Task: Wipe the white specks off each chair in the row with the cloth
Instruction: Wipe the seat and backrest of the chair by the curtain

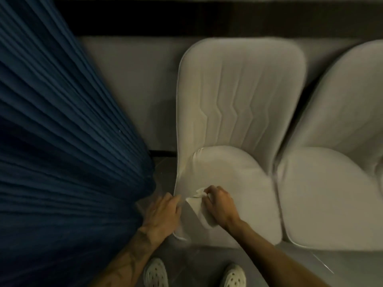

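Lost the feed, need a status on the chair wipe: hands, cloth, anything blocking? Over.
Right hand gripping cloth on left chair seat. Left hand at seat's left edge, grip unclear. Blue curtain close on left, not blocking.

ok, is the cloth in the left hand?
No, the right hand grips the cloth on the chair seat; the left hand rests at the seat's edge.
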